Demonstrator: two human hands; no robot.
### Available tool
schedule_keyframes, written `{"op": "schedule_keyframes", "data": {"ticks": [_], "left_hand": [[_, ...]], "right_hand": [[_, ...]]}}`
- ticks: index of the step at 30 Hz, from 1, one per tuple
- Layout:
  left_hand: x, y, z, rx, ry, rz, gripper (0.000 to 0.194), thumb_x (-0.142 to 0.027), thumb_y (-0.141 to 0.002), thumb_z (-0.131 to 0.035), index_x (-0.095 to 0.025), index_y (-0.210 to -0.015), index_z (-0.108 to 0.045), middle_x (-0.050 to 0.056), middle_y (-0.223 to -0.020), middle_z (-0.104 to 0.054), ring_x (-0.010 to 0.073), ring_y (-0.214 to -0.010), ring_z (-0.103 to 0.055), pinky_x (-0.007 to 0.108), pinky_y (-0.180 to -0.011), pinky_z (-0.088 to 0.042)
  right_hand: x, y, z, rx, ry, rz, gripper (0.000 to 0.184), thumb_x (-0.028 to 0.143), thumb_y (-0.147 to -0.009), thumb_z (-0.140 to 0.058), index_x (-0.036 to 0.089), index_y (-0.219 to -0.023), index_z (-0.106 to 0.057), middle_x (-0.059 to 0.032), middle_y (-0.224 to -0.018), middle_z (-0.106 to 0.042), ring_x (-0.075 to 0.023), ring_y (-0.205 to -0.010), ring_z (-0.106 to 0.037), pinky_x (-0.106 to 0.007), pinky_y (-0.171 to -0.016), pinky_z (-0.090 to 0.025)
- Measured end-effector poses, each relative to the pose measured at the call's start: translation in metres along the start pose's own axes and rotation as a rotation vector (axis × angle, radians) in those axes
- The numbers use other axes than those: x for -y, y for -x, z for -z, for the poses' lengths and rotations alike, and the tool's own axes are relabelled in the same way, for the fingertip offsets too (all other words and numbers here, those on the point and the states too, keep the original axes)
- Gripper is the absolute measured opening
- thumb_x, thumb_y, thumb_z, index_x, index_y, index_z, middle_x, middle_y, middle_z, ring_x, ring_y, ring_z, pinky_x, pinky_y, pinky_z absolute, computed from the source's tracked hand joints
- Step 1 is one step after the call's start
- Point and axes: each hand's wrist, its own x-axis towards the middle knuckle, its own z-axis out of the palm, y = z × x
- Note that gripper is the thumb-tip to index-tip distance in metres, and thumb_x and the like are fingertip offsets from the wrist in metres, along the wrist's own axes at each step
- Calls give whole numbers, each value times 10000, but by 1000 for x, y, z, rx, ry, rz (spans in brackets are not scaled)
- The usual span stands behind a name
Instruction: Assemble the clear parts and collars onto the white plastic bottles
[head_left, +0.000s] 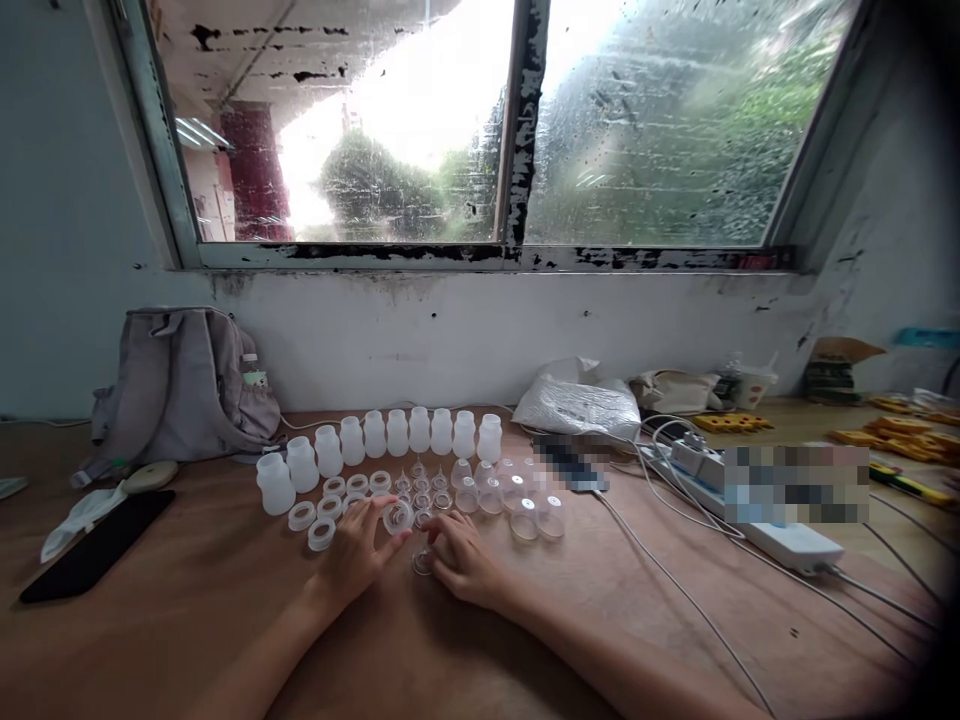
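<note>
My left hand (356, 548) rests on the brown table with its fingertips closed on a clear ring-shaped part (397, 517). Beside it, my right hand (459, 556) pinches a small clear nipple-shaped part (422, 562) that stands on the table. Just beyond my hands lie several white screw rings (321, 534), small clear nipples (421, 486) and clear caps (524, 523). Behind them a curved row of several white bottles (397, 433) stands upright.
A grey backpack (180, 385) leans on the wall at the left, with a black phone (97, 545) and a white cloth in front of it. A white power strip (780, 540) with cables lies at the right, behind it a plastic bag (577, 405) and yellow parts (892, 435).
</note>
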Motion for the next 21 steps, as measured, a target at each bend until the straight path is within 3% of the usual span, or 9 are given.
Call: {"op": "schedule_keyframes", "data": {"ticks": [8, 16, 21], "left_hand": [[-9, 1, -4, 255, 116, -50, 373, -456, -749, -522, -240, -1047, -465, 38, -984, -573, 196, -922, -522, 337, -824, -419], [-15, 2, -17, 299, 118, 25, 481, -491, -666, -595, -236, -1058, -482, 45, -1001, -565, 222, -949, -503, 348, -827, -408], [-15, 2, -18, 372, 101, 3, 410, -470, -681, -590, -220, -999, -520, 41, -955, -580, 216, -929, -513, 348, -825, -401]], "right_hand": [[-2, 3, -1, -146, -121, -11, 337, 46, -697, -442, 202, -996, -447, -32, -840, -531, -181, -845, -469, -318, -786, -377], [-10, 5, -2, -147, -104, 7, 355, -8, -640, -396, 191, -929, -447, -36, -845, -521, -177, -828, -460, -312, -767, -387], [-11, 5, -3, -139, -59, 21, 320, -8, -646, -371, 180, -892, -450, -43, -835, -523, -175, -808, -458, -309, -743, -390]]}}
